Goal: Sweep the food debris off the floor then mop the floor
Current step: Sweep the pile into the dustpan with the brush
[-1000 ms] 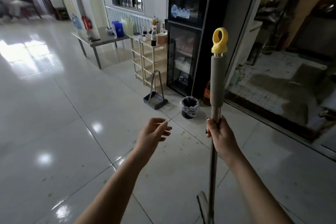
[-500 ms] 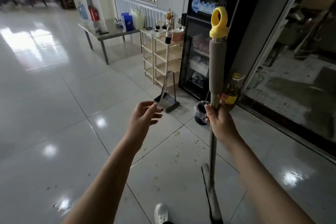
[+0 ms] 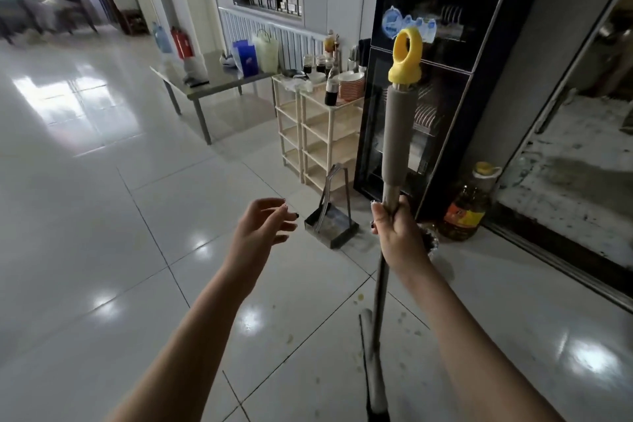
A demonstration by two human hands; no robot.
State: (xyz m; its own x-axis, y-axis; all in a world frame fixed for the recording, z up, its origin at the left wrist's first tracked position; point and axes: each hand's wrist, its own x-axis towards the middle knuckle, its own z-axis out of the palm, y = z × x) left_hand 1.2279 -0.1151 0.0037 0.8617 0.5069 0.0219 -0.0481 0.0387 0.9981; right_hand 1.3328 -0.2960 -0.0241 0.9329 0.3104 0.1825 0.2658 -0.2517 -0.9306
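Observation:
My right hand (image 3: 399, 233) grips the metal pole of a mop (image 3: 395, 134), which stands upright with a grey foam sleeve and a yellow ring cap on top. Its head (image 3: 371, 367) rests on the tiled floor by my feet. My left hand (image 3: 263, 228) is held out in the air with loosely curled fingers and holds nothing. It is a short way left of a metal dustpan (image 3: 330, 223) with an upright handle. Small yellowish food bits (image 3: 359, 297) lie scattered on the tiles around the mop head.
A black glass-door cabinet (image 3: 431, 86) stands behind the mop, with an oil bottle (image 3: 467, 205) at its foot. Cream shelf racks (image 3: 315, 134) and a grey low table (image 3: 212, 82) line the wall. A sliding door track (image 3: 561, 260) runs along the right.
The view has closed in on the dustpan and cabinet. My left hand has stretched further forward toward the dustpan. My right hand keeps its grip on the mop pole.

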